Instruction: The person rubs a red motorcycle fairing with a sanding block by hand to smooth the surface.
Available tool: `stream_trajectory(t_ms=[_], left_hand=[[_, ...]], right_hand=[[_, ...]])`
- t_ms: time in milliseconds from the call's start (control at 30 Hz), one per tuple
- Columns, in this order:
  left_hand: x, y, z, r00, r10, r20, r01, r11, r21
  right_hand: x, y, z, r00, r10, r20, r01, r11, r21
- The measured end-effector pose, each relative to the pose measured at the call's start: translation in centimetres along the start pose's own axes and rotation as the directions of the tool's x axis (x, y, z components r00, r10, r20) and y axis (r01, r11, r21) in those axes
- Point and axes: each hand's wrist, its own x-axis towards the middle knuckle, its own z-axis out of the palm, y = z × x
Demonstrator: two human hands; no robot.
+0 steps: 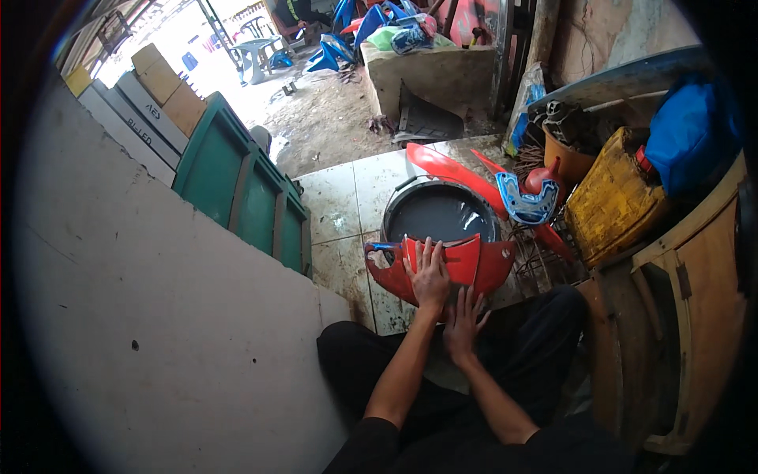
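A curved red plastic panel (493, 265), darker at its sides, lies in front of a black bucket (434, 209) holding grey liquid. My left hand (428, 275) rests on the panel's middle, its fingers stretched out and apart. Just to its right and lower, my right hand (464, 328) lies with extended fingers at the panel's near edge, beside a dark grey patch that I cannot make out clearly. Behind the bucket are more red parts (442, 166) and a blue-and-white piece (525, 205). My legs in dark trousers (545, 332) are folded beneath the panel.
A white wall (158, 300) and green door panels (213, 182) flank me on the left. At right stand a yellow jerrycan (608, 197), a blue bag (687, 138) and wooden boards (679, 332). A person (300, 16) is far back near plastic chairs and coloured parts.
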Motion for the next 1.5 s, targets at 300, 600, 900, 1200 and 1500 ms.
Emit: stream_trajectory(t_ms=[300, 600, 900, 1200, 1500], left_hand=[[0.5, -0.3, 0.0, 0.999, 0.042, 0.027, -0.041, 0.998, -0.043], [-0.1, -0.3, -0.6, 0.996, 0.055, 0.067, -0.059, 0.997, 0.053], [-0.1, -1.2, -0.2, 0.998, 0.062, 0.024, -0.063, 0.997, 0.045], [0.0, 0.8, 0.6, 0.998, 0.052, 0.048, -0.054, 0.998, 0.044], [0.5, -0.4, -0.1, 0.998, 0.062, 0.027, -0.064, 0.995, 0.079]], right_hand=[[8.0, -0.7, -2.9, 0.999, -0.038, 0.004, 0.038, 0.998, -0.054], [6.8, -0.2, -2.0, 1.000, 0.008, 0.005, -0.008, 1.000, -0.019], [0.8, 0.0, -1.0, 0.997, 0.007, 0.074, -0.008, 1.000, 0.013], [11.4, 0.6, -2.7, 0.998, 0.049, -0.041, -0.048, 0.999, 0.024], [7.2, -0.8, -2.2, 0.998, 0.055, -0.025, -0.054, 0.998, 0.037]])
